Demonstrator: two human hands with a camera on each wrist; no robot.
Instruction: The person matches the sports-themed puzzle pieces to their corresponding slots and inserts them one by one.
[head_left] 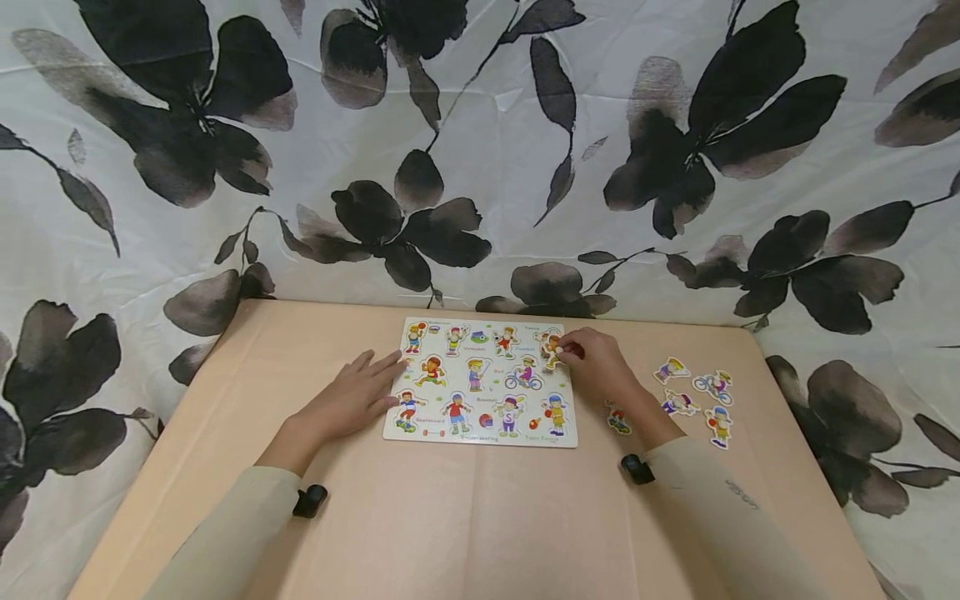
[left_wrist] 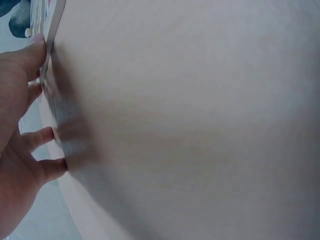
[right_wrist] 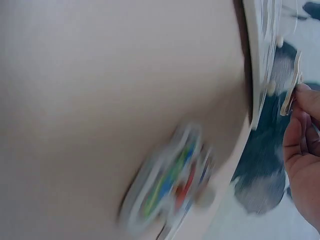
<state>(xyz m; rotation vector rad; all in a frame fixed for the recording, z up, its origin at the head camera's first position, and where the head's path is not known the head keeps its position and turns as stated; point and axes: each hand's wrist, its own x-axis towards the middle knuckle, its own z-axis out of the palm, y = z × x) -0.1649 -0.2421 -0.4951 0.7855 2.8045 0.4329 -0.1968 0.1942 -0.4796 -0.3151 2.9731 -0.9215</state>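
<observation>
A white puzzle board (head_left: 395,427) printed with cartoon children at sports lies near the table's far side. Fingers spread, my left hand (head_left: 348,398) rests at the board's left edge; in the left wrist view, the fingertips (left_wrist: 47,133) touch down along that edge. Between thumb and finger, my right hand (head_left: 600,360) pinches a cartoon-figure puzzle piece (head_left: 551,348) over the board's upper right corner. The right wrist view shows this piece edge-on, tilted and raised above the board. Another puzzle piece (head_left: 618,418) lies on the table beside my right wrist.
Several loose puzzle pieces (head_left: 680,403) lie on the table right of my right forearm. The table (head_left: 480,517) has a peach cover. Behind it and at its sides hangs white cloth (head_left: 510,167) with dark flowers.
</observation>
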